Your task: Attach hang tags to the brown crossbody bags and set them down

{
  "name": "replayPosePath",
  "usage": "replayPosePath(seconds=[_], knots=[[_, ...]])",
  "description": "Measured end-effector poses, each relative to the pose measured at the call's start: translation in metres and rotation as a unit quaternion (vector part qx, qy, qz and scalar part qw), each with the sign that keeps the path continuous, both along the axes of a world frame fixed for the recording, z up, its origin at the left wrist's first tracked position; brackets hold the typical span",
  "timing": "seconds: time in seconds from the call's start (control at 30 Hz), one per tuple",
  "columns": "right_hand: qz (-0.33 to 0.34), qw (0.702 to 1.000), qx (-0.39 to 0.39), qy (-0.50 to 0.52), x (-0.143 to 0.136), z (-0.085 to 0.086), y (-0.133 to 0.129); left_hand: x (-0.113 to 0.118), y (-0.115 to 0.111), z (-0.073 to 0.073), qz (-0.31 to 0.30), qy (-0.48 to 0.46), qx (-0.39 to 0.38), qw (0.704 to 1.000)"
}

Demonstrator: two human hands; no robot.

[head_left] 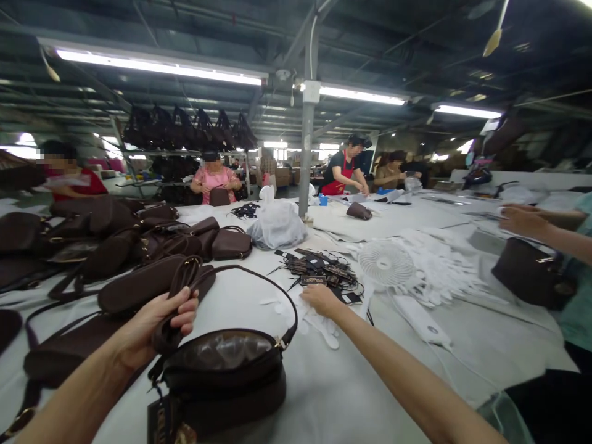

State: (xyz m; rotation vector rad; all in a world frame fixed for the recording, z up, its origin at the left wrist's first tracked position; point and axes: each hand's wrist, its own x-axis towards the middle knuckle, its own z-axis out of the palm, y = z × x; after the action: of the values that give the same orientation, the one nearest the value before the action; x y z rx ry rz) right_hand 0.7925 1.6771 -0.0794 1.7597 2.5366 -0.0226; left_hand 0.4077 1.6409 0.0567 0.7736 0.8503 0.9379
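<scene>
My left hand (160,317) is closed around the looped dark brown strap (182,277) of a handbag. That handbag (231,382) stands open in front of me, its mouth facing up and something clear and shiny inside. A black tag (158,419) with gold lettering hangs at its left side. One length of strap arcs over to the bag's right ring. My right hand (321,300) reaches down to the table with fingers curled together, at the near edge of a pile of black hang tags (324,268) and by some white strips (324,330). What its fingertips pinch is hidden.
Many dark brown bags (139,234) heap on the left. Behind the tags sits a white plastic bag (277,225). A white fan (387,264) lies beside white strips (439,265). At right, a co-worker's hands (525,222) are above another brown bag (531,271). Several people work beyond.
</scene>
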Motion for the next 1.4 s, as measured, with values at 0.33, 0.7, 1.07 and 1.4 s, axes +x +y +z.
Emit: replayPosePath(seconds=[0.33,0.7,1.07,1.4], knots=[[-0.12,0.983,-0.006,0.139,0.012,-0.011,0.009,-0.006,0.0,0.005,0.006,0.017,0.024,1.0],[-0.11,0.851,-0.049,0.511,-0.013,0.062,-0.049,0.0,-0.006,0.01,-0.003,0.047,0.06,0.997],[-0.047,0.725,-0.2,0.658,-0.087,0.126,-0.1,0.0,-0.019,0.011,-0.011,0.094,0.116,0.989],[-0.009,0.683,-0.206,0.701,-0.222,0.129,-0.074,0.01,-0.036,0.012,-0.026,0.346,0.411,0.843]])
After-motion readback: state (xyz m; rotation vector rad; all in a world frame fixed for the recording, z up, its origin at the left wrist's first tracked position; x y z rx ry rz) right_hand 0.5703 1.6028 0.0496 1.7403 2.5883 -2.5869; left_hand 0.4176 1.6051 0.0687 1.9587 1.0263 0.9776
